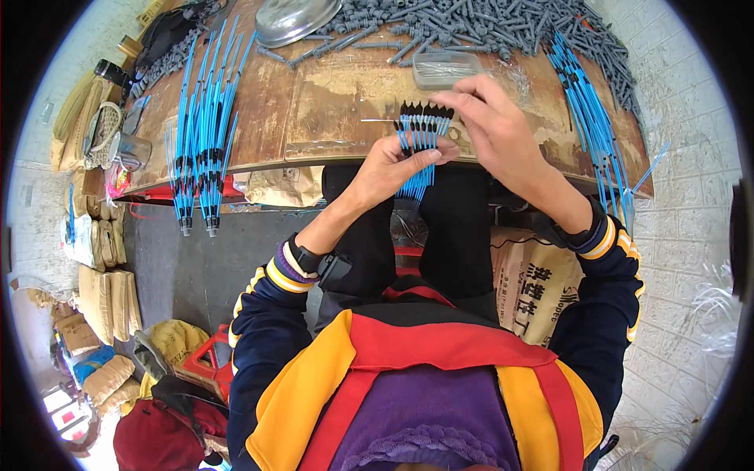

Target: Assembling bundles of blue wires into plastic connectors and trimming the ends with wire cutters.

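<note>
head view: at upper centre of the frame, a fanned bunch of blue tubes [420,145] is gripped by the left hand [393,169]; its black tips are pinched by the right hand [491,125] above the wooden table [314,102].

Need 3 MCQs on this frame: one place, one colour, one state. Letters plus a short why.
1. Where does the clear plastic box sit?
A. on the floor
B. on the wooden table, past the hands
C. on the person's lap

2. What colour are the thin rods fanned in the left hand?
A. blue with black tips
B. red
C. white

3. What is the right hand doing?
A. resting flat on the table
B. holding the metal bowl
C. fingertips pinching at the black tips of the fan

Key: 1 B, the box lies on the tabletop near the grey parts pile. 2 A, blue shafts, black ends. 3 C, fingers meet at the fan's top.
</note>
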A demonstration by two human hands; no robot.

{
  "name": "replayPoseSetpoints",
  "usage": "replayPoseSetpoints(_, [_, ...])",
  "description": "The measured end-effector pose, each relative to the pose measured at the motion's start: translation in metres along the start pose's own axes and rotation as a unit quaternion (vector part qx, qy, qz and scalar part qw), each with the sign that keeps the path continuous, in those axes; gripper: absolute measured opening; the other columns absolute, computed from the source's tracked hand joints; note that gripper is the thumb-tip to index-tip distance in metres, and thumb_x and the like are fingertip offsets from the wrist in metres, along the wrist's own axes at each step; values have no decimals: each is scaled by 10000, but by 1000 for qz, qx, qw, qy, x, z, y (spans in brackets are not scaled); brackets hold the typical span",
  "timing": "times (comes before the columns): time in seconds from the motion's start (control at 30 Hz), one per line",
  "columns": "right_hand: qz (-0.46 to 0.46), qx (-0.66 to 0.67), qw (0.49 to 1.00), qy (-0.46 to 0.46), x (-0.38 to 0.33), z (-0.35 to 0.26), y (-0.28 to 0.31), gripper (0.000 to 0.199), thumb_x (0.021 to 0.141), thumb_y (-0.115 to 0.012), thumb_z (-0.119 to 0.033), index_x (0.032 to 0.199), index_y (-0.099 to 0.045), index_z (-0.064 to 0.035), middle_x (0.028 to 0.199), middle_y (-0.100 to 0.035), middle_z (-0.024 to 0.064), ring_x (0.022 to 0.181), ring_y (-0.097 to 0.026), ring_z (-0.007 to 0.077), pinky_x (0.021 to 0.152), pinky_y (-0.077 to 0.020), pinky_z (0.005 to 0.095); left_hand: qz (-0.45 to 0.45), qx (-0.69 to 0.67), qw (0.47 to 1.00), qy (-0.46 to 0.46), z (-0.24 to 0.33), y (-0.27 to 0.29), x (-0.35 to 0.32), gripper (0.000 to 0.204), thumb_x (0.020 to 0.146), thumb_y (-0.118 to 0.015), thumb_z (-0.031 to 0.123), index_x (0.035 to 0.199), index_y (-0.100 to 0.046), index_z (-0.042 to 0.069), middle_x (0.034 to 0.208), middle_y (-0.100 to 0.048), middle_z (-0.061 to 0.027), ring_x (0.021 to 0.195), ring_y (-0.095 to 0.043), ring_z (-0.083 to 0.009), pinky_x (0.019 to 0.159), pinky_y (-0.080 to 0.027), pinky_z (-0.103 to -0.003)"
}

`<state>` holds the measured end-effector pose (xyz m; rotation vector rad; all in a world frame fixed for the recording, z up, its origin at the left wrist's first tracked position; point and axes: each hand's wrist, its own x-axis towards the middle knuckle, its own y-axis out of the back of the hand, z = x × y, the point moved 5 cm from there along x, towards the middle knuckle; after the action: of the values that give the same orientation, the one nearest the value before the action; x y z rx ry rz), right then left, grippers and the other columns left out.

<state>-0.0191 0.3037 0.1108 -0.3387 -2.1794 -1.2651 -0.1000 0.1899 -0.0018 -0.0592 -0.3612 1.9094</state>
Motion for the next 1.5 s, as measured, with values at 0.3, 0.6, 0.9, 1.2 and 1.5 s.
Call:
replayPoseSetpoints(0.3, [-8,-48,999,22,-1,-1,2,412,776,-565,146,1142,-647,-26,1008,-546,139,875,-597,277,773,-502,336,0,-1,1000,-4,1,-1,1,237,979,-535,52,1183,-617,-37,1118,-673,-105,1079,-627,-177,976,-495,-318])
replayPoseSetpoints(0.6, [7,-70,996,58,2,-6,1,405,773,-564,140,1140,-634,-18,1002,-544,134,877,-583,292,767,-498,343,7,-9,1000,-12,-1,-3,1,235,980,-530,45,1185,-617,-32,1123,-671,-106,1083,-626,-177,982,-492,-317])
replayPoseSetpoints(0.9, [21,-81,995,47,3,-12,6,379,781,-587,106,1140,-611,-10,1022,-558,145,935,-579,314,768,-494,371,20,-9,999,-23,2,-2,0,238,981,-521,40,1184,-597,-59,1144,-664,-145,1082,-636,-207,981,-495,-333])
replayPoseSetpoints(1.2, [15,-179,983,25,-17,-3,27,334,785,-647,52,1108,-623,-27,979,-592,131,870,-597,314,742,-495,384,9,13,999,-31,2,-1,2,242,985,-516,51,1177,-608,-64,1162,-662,-162,1093,-632,-206,986,-491,-335])
replayPoseSetpoints(1.5, [7,-99,995,6,-15,0,22,329,767,-671,47,1086,-638,-28,885,-584,104,794,-591,300,697,-492,367,-6,16,1000,-23,2,-1,-1,231,974,-543,47,1171,-635,-30,1114,-685,-94,1077,-627,-158,970,-488,-301])
